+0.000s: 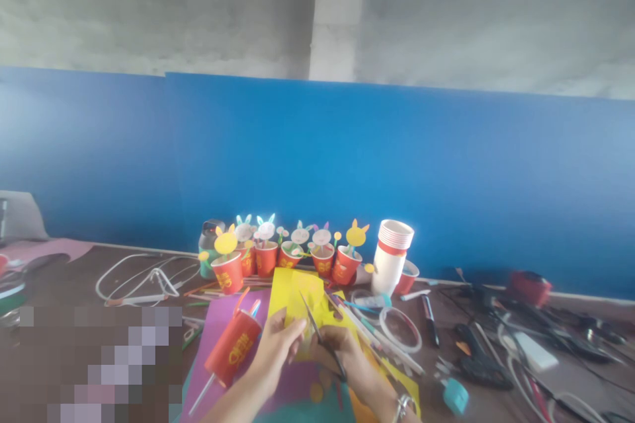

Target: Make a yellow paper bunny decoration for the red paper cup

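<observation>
Honestly, right hand (pixel 342 347) wrapped round scissors (pixel 323 338), left hand (pixel 276 347) pinching yellow paper (pixel 285 285); blades (pixel 308 310) near thumb (pixel 296 329), slip could nick it.

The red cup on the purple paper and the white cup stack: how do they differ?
The red cup lies on its side; the white cup stack stands upright. The cup is single; the stack is many nested together. The cup is mostly red, the stack mostly white. Both show some red.
</observation>
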Available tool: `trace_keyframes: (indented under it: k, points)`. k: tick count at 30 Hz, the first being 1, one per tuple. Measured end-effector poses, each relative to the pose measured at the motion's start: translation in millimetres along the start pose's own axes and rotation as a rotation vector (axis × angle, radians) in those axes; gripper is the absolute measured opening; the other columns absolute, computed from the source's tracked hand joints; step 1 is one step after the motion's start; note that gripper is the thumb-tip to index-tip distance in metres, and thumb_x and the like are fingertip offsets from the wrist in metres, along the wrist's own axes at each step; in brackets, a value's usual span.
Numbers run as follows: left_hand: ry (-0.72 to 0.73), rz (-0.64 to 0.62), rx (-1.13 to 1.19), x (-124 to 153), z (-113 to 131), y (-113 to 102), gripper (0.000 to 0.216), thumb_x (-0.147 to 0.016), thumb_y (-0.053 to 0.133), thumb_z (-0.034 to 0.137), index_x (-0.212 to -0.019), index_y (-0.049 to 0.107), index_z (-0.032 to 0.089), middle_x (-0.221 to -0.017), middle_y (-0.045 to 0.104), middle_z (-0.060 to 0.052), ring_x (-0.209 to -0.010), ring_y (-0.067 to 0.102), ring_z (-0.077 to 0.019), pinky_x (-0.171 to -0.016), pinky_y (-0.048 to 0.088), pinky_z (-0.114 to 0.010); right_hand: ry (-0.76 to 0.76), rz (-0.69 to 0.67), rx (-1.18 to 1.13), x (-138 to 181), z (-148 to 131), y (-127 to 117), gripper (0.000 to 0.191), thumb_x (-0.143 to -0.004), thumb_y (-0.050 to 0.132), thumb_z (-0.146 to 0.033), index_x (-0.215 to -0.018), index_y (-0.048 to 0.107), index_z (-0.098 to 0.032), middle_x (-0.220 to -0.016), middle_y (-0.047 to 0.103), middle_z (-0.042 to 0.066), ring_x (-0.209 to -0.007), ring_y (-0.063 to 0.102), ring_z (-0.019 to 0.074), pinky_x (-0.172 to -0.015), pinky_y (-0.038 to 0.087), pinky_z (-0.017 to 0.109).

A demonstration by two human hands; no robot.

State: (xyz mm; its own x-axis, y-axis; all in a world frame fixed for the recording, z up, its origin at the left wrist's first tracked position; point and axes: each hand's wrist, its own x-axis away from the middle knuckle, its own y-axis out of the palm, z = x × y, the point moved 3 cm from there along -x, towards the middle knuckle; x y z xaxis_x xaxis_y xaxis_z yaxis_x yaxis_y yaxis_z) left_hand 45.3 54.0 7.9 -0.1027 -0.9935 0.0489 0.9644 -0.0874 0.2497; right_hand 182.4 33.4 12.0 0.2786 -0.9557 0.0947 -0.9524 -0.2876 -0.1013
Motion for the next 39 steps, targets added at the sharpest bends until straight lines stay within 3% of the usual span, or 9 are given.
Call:
trace_keyframes:
  k: [15,30,34,39]
  points:
    - [-0.031,-0.026,-0.066,-1.4,0.0,-0.5,0.029,-0.064,0.071,0.041,-0.063,0.055,0.017,-0.046,0.047,0.007,-0.034,0.032,-0.0039,-0.034,0.019,-0.017,-0.018,-0.018,0.017,1.9,-6.3,-4.3,0.029,-0.067,0.073,-0.039,-0.061,0.055,-0.017,-0.048,0.049,-0.006,-0.039,0.044,0.0064,-0.040,0.027,0.018]
    - [0.000,-0.017,0.006,4.8,9.6,0.6,0.028,-0.063,0.072,0.037,-0.060,0.051,0.018,-0.043,0.037,0.010,-0.037,0.025,-0.0037,-0.040,0.013,-0.018,-0.003,-0.029,0.041,0.6,-6.1,-9.4,0.030,-0.063,0.070,-0.043,-0.060,0.054,-0.018,-0.041,0.037,-0.010,-0.035,0.026,0.0036,-0.037,0.020,0.019]
    - [0.015,0.010,0.041,8.8,15.4,2.4,0.022,-0.064,0.072,0.035,-0.063,0.058,0.018,-0.041,0.037,0.010,-0.039,0.028,-0.0055,-0.044,0.020,-0.020,-0.001,-0.031,0.067,2.5,-10.0,-7.8,0.029,-0.065,0.070,-0.040,-0.059,0.054,-0.017,-0.044,0.040,-0.009,-0.037,0.027,0.0037,-0.038,0.022,0.019]
    - [-0.035,0.035,0.051,10.5,9.7,4.8,0.031,-0.064,0.075,0.044,-0.065,0.058,0.018,-0.044,0.042,0.009,-0.040,0.032,-0.0064,-0.043,0.019,-0.020,0.001,-0.010,0.066,3.2,-9.5,-6.9,0.029,-0.067,0.071,-0.039,-0.060,0.053,-0.017,-0.045,0.037,-0.009,-0.037,0.028,0.0038,-0.038,0.022,0.019]
